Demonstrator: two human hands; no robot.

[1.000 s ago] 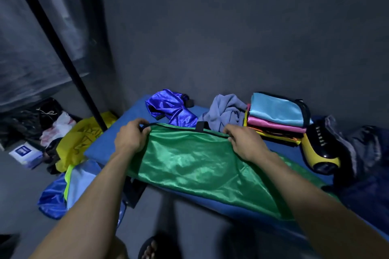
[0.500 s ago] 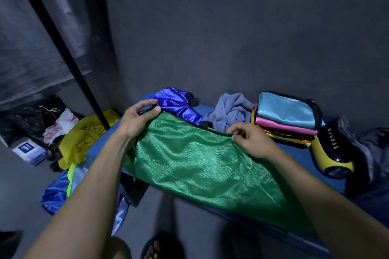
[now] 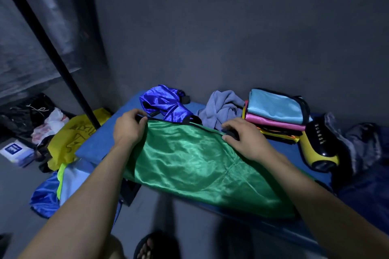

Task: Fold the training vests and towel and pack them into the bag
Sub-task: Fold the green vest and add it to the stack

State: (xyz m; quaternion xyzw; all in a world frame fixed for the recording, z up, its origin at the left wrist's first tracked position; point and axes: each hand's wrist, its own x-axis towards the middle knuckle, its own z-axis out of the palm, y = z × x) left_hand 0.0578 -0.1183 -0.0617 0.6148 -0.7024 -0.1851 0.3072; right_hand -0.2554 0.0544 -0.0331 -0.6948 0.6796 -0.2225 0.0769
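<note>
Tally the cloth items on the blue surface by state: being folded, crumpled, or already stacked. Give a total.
Being folded: 1, green vest.
Crumpled: 2, blue vest, grey towel.
Stacked, by visible colour layers: 3, light blue, pink, yellow; darker layers between are unclear.
Total: 6.

A blue bed (image 3: 94, 145) holds the things. A shiny green vest (image 3: 195, 166) lies spread across its near part. At the far side, a crumpled blue vest (image 3: 166, 104) sits to the left, with a bunched gray towel (image 3: 223, 106) just beside it on the right. Right of the towel is a neat pile of folded vests (image 3: 275, 113), light blue on top, then pink. A yellow and black bag (image 3: 320, 149) lies near the pile, farther right.
</note>
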